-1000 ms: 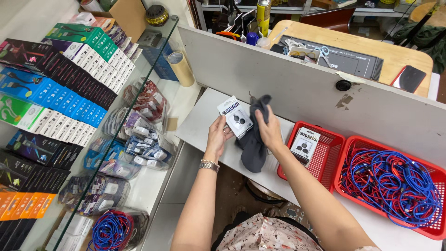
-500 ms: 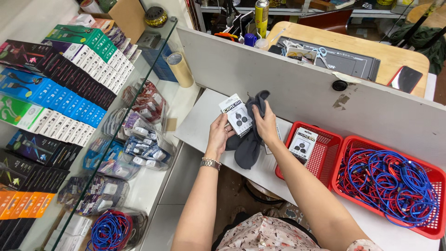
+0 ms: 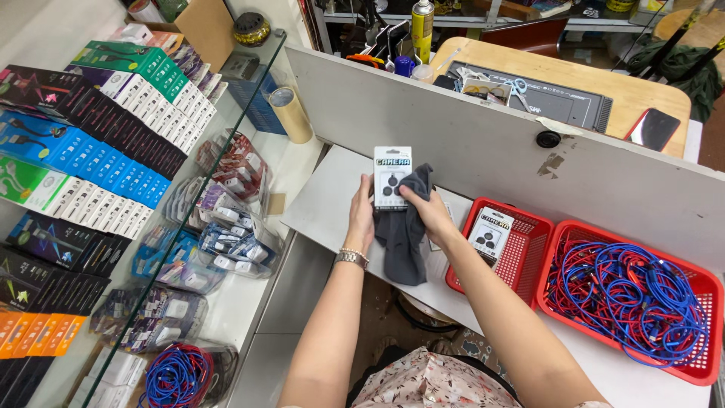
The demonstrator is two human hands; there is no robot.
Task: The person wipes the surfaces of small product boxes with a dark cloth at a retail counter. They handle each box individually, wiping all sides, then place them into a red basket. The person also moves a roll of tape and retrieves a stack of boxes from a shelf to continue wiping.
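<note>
You stand at a white counter, looking down at your two bare hands. Your left hand grips the lower left edge of a small white blister-card package, holding it upright above the counter; the card shows dark round pieces on its front. Your right hand clasps a dark grey cloth and presses part of it against the right side of the package, while the rest of the cloth hangs down to the counter between your wrists. A beaded bracelet sits on your left wrist.

Just to the right of your right forearm is a small red basket holding another package of the same kind. Touching it on the right is a larger red basket filled with tangled blue and red cables. To your left, a glass display case holds rows of coloured boxes and bagged accessories. A grey partition rises behind the counter.
</note>
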